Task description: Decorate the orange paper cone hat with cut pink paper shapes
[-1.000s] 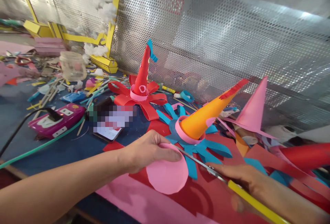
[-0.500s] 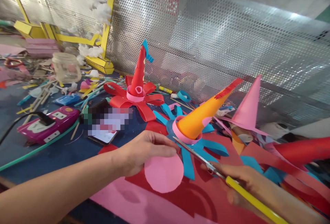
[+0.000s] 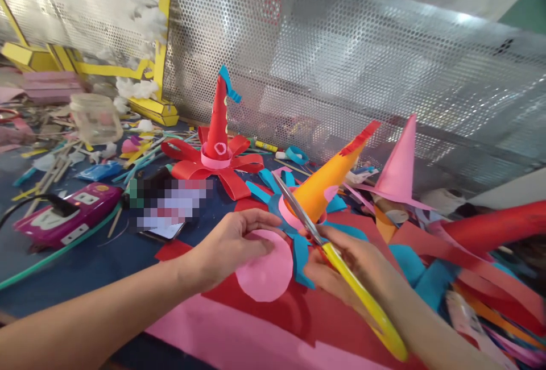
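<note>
A round pink paper disc (image 3: 267, 273) is pinched at its upper left edge between the thumb and fingers of my left hand (image 3: 241, 242). My right hand (image 3: 347, 262) is closed around yellow-handled scissors (image 3: 362, 296). Their metal blades look closed and point up and to the left, apart from the disc. Behind both hands leans an orange paper cone (image 3: 326, 182) with a red fringed tip, set in a pink ring on a base of blue paper loops (image 3: 302, 262). Red paper (image 3: 336, 324) and a pink sheet (image 3: 230, 333) lie under the hands.
A red cone (image 3: 218, 125) on red loops stands farther back. To its left are a phone (image 3: 166, 225), a purple power strip (image 3: 70, 216), a jar (image 3: 96, 120) and scraps. On the right are a pink cone (image 3: 401, 171) and a red cone (image 3: 495, 225). A perforated metal panel (image 3: 341, 63) stands behind.
My right hand has moved left and nearer to the disc, and the scissors have swung to a steeper angle. The disc stays in my left hand, and the view has shifted slightly right.
</note>
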Demonstrator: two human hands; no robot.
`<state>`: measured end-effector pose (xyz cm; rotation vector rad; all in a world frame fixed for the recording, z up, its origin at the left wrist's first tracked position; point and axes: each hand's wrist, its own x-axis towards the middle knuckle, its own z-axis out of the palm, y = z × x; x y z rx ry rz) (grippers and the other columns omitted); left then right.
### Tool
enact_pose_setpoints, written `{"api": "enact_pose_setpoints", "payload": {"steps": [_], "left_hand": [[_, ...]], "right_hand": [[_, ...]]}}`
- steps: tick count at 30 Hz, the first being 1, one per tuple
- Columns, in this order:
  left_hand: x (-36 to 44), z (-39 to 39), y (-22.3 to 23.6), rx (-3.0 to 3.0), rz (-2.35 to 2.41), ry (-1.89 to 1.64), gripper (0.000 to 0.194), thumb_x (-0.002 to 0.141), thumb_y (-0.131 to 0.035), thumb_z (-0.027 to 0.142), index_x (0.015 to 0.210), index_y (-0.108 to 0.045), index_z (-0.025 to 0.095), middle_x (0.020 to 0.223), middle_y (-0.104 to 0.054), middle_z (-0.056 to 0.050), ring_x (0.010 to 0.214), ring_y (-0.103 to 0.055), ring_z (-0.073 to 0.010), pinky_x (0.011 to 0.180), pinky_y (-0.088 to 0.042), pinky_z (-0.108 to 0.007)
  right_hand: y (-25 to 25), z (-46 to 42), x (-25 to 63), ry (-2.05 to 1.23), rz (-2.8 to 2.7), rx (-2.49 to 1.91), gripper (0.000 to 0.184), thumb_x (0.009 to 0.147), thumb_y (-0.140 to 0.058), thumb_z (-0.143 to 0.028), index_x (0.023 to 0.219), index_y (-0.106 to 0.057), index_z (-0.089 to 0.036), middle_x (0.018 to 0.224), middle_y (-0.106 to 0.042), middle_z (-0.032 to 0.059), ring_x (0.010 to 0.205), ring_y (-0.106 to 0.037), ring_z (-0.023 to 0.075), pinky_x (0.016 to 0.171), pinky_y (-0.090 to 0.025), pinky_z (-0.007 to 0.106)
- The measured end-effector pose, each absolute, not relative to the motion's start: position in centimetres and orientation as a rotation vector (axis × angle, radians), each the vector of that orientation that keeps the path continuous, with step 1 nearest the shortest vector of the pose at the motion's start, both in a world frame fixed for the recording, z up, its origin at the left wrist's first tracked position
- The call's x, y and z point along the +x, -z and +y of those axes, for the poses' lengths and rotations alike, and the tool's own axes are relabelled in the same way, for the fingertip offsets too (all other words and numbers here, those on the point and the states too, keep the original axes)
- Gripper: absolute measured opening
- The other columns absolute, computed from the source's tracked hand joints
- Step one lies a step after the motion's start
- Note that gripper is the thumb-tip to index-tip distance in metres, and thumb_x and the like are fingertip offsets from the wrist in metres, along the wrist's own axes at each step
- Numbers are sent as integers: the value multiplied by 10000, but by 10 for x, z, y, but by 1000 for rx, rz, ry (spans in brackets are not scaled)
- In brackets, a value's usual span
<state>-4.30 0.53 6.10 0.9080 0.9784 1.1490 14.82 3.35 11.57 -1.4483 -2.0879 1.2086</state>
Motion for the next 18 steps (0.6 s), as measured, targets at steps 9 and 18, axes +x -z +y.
{"api": "enact_pose_setpoints", "payload": {"steps": [9,18], "left_hand": [[-40,3,-65,627,765,-1281,393,684,-727,164,1050,-584,165,1002,-651,-73,833,-608,-167,731,-476,-273],[-39,6,-57,619,816,-1343,216,727,-707,298,833,-673,113,754,-675,-71,642,-593,-130,606,-446,-225]], "right_hand": [[-103,38,123,-1287,-1657,-1327,470,657,-640,-335,1080,-489,-197,569,-513,-70,425,-510,108,394,-424,212],[-96,29,130,-1395,-1802,-1345,380,697,-655,-420,1006,-573,-214,479,-435,-77,390,-443,101,358,-350,196]]}}
